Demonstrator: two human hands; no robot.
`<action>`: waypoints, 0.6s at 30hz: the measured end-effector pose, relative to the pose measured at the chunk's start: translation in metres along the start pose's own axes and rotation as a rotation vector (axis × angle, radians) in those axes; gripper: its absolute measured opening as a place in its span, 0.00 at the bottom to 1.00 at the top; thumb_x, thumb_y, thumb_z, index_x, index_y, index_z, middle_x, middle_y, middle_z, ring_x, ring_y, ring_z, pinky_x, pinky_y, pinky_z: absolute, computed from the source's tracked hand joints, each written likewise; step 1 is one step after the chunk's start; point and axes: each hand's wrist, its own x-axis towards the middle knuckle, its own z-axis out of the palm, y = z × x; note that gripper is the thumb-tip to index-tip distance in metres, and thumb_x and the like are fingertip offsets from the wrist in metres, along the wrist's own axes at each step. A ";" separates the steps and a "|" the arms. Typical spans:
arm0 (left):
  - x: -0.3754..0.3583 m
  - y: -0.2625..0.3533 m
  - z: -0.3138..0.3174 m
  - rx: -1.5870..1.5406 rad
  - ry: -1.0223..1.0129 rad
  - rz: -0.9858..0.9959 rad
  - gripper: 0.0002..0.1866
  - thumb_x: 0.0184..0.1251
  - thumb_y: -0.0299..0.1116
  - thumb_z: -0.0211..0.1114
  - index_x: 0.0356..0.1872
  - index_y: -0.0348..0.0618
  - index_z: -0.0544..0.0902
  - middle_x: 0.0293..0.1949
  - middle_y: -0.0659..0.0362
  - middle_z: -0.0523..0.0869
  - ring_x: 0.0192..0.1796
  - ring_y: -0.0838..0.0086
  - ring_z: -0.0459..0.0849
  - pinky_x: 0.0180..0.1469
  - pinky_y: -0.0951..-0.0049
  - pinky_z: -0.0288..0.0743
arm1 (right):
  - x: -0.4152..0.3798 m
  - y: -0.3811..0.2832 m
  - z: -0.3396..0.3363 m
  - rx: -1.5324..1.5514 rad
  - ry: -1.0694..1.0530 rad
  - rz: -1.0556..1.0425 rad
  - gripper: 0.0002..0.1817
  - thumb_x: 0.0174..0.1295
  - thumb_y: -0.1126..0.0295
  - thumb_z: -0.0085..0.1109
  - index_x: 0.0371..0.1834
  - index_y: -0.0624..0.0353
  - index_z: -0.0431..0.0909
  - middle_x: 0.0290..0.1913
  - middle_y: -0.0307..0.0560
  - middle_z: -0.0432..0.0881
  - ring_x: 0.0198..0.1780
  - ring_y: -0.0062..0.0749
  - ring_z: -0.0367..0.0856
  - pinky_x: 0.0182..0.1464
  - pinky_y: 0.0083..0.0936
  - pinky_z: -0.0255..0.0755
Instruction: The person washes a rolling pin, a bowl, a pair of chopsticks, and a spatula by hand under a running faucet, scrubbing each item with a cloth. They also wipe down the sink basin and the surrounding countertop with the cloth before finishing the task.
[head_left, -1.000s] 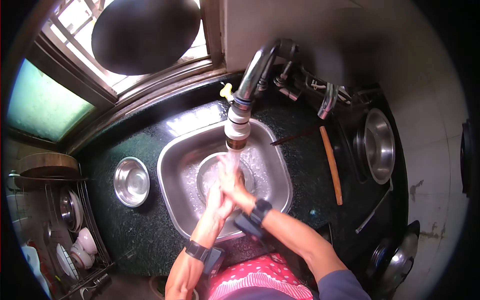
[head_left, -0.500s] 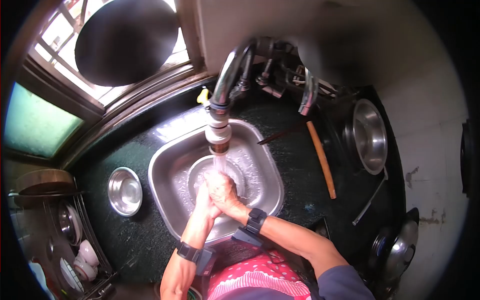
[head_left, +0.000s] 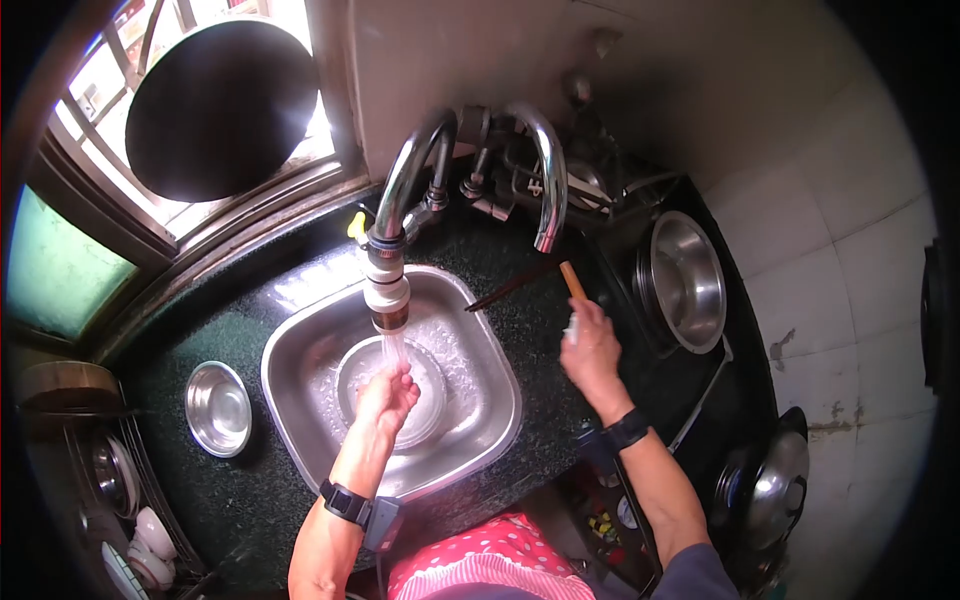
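Observation:
My left hand is in the stream from the tap, palm up, fingers loosely curled with nothing visible in them. Beneath it, a round bowl sits in the steel sink, and water splashes around it. To the right of the sink, my right hand is over the counter with fingers curled. It overlaps a wooden stick whose far end sticks out past the fingers. A whitish patch shows beside the thumb; I cannot tell what the hand holds.
A small steel bowl stands left of the sink. A large steel basin leans at the right, with a lidded pot nearer me. A dark thin rod reaches the sink's rim. A dish rack is at the left.
My hands, clasped together under the water before, have parted. The right hand has moved right to the wooden stick; the left stays in the stream. The view has shifted slightly.

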 end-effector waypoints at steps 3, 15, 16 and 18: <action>0.003 -0.005 0.003 -0.002 0.038 -0.010 0.06 0.67 0.29 0.56 0.40 0.37 0.76 0.26 0.61 0.76 0.27 0.75 0.75 0.31 0.70 0.75 | 0.010 0.044 0.004 -0.227 -0.193 0.165 0.27 0.50 0.72 0.63 0.57 0.58 0.69 0.54 0.51 0.75 0.53 0.51 0.74 0.54 0.40 0.72; -0.066 -0.040 0.032 0.507 -0.448 -0.122 0.22 0.71 0.50 0.56 0.56 0.46 0.73 0.44 0.60 0.82 0.40 0.74 0.81 0.46 0.69 0.76 | -0.023 -0.082 0.038 1.297 -0.558 0.426 0.18 0.55 0.69 0.69 0.44 0.67 0.77 0.32 0.41 0.81 0.34 0.20 0.79 0.36 0.19 0.74; -0.066 -0.038 0.025 0.504 -0.432 -0.111 0.22 0.71 0.50 0.56 0.56 0.46 0.73 0.44 0.60 0.82 0.40 0.74 0.81 0.46 0.69 0.76 | -0.025 -0.099 0.047 1.314 -0.550 0.385 0.18 0.56 0.68 0.67 0.46 0.67 0.77 0.32 0.41 0.81 0.34 0.19 0.79 0.35 0.19 0.74; -0.065 -0.037 0.013 0.540 -0.314 0.099 0.19 0.73 0.50 0.53 0.51 0.47 0.73 0.35 0.62 0.80 0.28 0.78 0.77 0.32 0.77 0.74 | -0.026 -0.125 0.058 1.059 -0.478 0.301 0.20 0.63 0.61 0.61 0.50 0.66 0.75 0.31 0.40 0.80 0.29 0.19 0.76 0.30 0.20 0.72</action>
